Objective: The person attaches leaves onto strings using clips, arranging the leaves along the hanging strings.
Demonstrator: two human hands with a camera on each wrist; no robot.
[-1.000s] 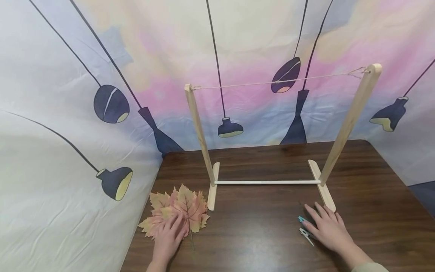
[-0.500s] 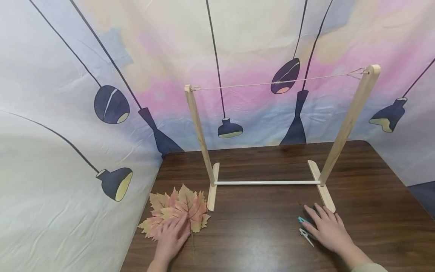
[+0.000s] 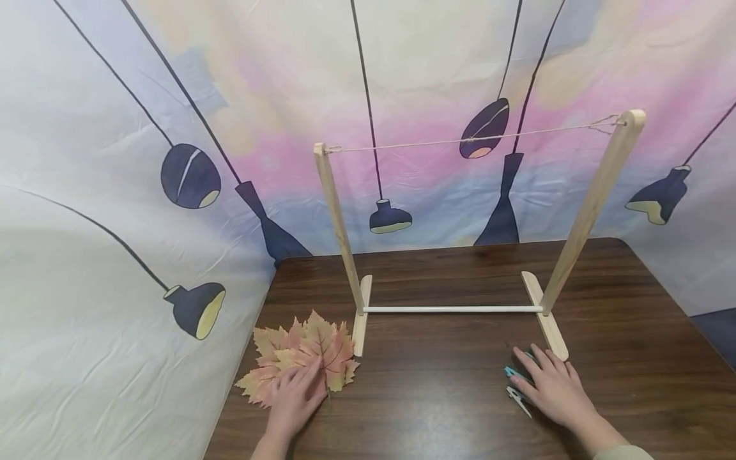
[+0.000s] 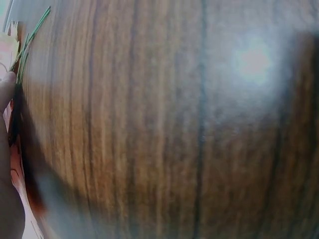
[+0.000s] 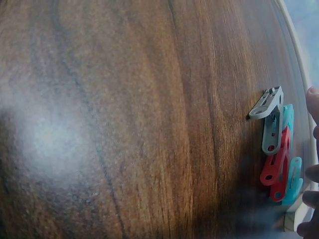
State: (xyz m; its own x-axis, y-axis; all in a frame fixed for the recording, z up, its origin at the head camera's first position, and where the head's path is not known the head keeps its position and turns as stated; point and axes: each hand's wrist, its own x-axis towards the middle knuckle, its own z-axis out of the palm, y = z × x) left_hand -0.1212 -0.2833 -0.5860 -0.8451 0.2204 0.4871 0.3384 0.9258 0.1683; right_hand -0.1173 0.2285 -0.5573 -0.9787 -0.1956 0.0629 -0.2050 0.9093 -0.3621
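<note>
A pile of artificial maple leaves (image 3: 313,345), pink and yellow, lies at the left of the table. My left hand (image 3: 296,396) is over its front part, thumb and fingers pinching near the stems. Thin green stems (image 4: 34,32) stick out past the thumb in the left wrist view. On the right, my right hand (image 3: 554,393) rests with fingers spread beside small plastic clothespins. Grey clothespins (image 5: 271,132), red clothespins (image 5: 275,162) and teal clothespins (image 5: 295,179) lie bunched together in the right wrist view; the hand partly covers them in the head view.
A wooden frame stands mid-table, with a left post (image 3: 339,230), a right post (image 3: 595,211), a string (image 3: 437,144) tied across the top and a white rod (image 3: 451,309) low down. Behind the brown table (image 3: 437,390) hangs a lamp-printed cloth (image 3: 425,76).
My left hand has shifted slightly right, and the leaves have moved a little with it. The stem shows less below the hand. My right hand has hardly moved.
</note>
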